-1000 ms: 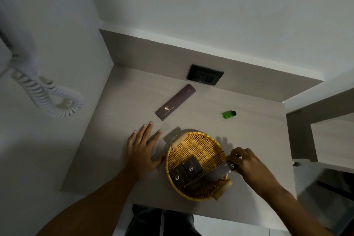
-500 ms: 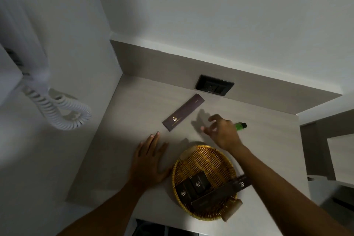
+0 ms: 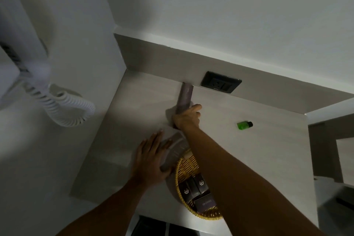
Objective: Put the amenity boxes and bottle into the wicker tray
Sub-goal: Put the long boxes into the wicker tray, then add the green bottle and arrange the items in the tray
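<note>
Head view: right hand (image 3: 188, 118) grips long purple box (image 3: 185, 97); left hand (image 3: 151, 156) flat, open beside wicker tray (image 3: 181, 170); box lettering unreadable.

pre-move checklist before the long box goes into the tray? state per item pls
1. Right hand closed on the long dark purple box: ok, fingers wrap its near end.
2. Box clear of the black wall socket: cannot tell, its far end looks close to the backsplash.
3. Round wicker tray steadied: cannot tell, left hand lies flat beside its rim, contact unclear.
4. Room in the tray: cannot tell, two small dark boxes and another long purple box are inside and the right forearm hides the rest.
5. Small green bottle out of the path: ok, it lies apart on the counter, to the right.
</note>
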Available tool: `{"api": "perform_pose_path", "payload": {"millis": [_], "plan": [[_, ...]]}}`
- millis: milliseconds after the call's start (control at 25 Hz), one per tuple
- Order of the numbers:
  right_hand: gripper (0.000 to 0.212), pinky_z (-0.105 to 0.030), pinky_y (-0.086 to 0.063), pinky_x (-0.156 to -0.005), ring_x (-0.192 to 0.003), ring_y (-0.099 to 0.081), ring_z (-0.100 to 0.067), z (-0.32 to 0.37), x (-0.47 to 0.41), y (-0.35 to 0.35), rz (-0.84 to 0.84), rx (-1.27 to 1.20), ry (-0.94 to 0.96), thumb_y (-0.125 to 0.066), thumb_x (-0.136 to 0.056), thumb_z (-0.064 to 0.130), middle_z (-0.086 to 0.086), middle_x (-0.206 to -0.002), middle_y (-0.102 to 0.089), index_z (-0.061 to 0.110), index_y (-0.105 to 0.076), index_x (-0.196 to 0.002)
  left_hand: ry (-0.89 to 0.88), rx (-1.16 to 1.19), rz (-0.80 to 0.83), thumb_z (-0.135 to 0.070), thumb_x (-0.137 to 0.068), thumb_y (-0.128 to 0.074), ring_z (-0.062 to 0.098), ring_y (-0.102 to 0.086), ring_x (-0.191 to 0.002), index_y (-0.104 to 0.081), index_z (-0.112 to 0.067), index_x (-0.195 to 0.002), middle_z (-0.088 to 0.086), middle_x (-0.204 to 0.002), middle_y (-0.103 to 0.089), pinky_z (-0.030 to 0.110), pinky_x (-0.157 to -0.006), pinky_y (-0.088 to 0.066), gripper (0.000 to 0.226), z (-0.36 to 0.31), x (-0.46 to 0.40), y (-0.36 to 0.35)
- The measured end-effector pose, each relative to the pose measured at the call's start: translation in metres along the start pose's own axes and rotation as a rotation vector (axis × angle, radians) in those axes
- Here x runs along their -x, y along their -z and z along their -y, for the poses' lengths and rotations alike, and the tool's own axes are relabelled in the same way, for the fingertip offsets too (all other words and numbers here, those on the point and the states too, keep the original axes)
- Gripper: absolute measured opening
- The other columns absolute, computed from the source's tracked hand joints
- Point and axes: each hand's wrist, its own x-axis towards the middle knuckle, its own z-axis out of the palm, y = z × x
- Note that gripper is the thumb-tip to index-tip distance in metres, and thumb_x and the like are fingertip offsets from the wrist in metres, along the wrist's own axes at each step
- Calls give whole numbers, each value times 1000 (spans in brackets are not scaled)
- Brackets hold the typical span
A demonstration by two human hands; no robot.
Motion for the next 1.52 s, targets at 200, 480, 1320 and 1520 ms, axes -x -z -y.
{"api": "perform_pose_path", "payload": {"millis": [200,480,1320,1520], "plan": [[61,-28,-57,-65,-89,-65,-21,-17,29,105,430,-210,313,-76,-74,7,-12,-115,-56,11,-41,-124,-34,44,-11,-78,-83,-42,31,-21,-153,-33,-29,-154,11,-167,-21,52,-115,-25,86,0,1,1],[54,-48,-48,-83,-112,-53,-23,-120,45,228,8,789,859,-73,-76,3,-1,-123,-57,24,-56,-122,-47,26,-17,-79,-83,-41,30,-23,-152,-36,-29,-153,11,-165,-24,52,-116,-23,87,-1,1,5],[73,-41,-31,-93,-132,-32,-26,-145,-15,174,-111,597,754,-61,-71,-3,-7,-144,-43,22,-40,-137,-44,-4,-28,-80,-84,-39,28,-15,-155,-27,-34,-156,9,-168,-16,52,-118,-22,86,3,1,-2],[39,-51,-40,-95,-119,-47,-36,-149,-61,187,-159,814,656,-59,-88,6,-17,-133,-51,10,-55,-126,-23,-22,-31,-78,-84,-39,28,-19,-154,-29,-33,-155,9,-168,-18,51,-115,-25,85,1,0,-1]]}}
